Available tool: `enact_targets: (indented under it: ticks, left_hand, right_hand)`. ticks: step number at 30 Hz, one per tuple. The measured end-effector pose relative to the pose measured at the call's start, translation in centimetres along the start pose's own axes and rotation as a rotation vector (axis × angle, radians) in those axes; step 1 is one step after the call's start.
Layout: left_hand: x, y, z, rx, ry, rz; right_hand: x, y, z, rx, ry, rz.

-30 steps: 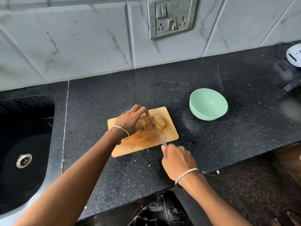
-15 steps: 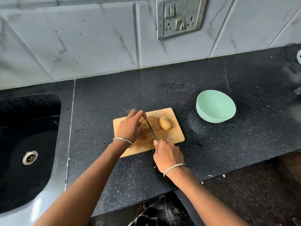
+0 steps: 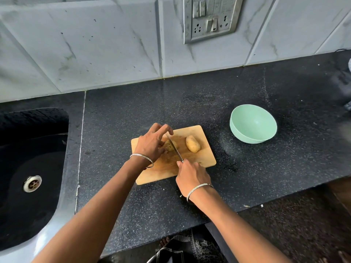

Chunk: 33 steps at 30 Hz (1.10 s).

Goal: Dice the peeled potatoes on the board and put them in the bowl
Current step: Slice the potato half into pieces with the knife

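Head cam: wooden board (image 3: pixel 201 158) sits mid worktop (image 3: pixel 266 168), nearer the front edge than the back wall, turned a bit askew. Left hand (image 3: pixel 152 144) is arched over the left potato (image 3: pixel 169 147) at the board's back-left area, fingers curled down onto it and pinning it, index finger lifted clear. Right hand (image 3: pixel 190 176) is at the board's front edge, wrapped tight round the knife (image 3: pixel 174 148) handle, so the handle itself is hidden. Blade runs diagonally up the board, edge down on the left potato right beside the left fingers. Can't tell how deep the cut goes. Right potato (image 3: pixel 192 143) lies whole & peeled nr the board's back-right corner, just clear of the blade, untouched. Mint-green bowl (image 3: pixel 245 136) stands on the worktop to the right of the board, apart from it, nothing in it. Black sink (image 3: pixel 28 149) w/ steel drain (image 3: pixel 32 183) at the worktop's left end. Switch plate (image 3: pixel 209 18) on the tiled wall behind. A silver bangle on each wrist
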State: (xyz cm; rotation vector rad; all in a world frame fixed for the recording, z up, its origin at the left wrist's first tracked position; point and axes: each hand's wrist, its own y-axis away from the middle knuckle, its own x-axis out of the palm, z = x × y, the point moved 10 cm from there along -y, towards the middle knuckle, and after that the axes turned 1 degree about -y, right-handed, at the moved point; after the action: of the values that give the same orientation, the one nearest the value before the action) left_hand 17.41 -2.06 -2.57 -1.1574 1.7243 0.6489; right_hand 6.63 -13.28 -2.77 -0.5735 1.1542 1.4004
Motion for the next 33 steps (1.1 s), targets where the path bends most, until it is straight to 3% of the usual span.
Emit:
enact_targets:
  ticks: [16, 33]
  left_hand:
    - [0.6, -1.0, -2.5, 0.101, -0.332, 0.230]
    - [0.8, -1.7, -3.2, 0.115, -0.374, 0.322]
  right_hand:
    - [1.6, 0.0, -0.9, 0.065, -0.043, 0.041]
    - [1.8, 1.0, -0.9, 0.028, 0.049, 0.017]
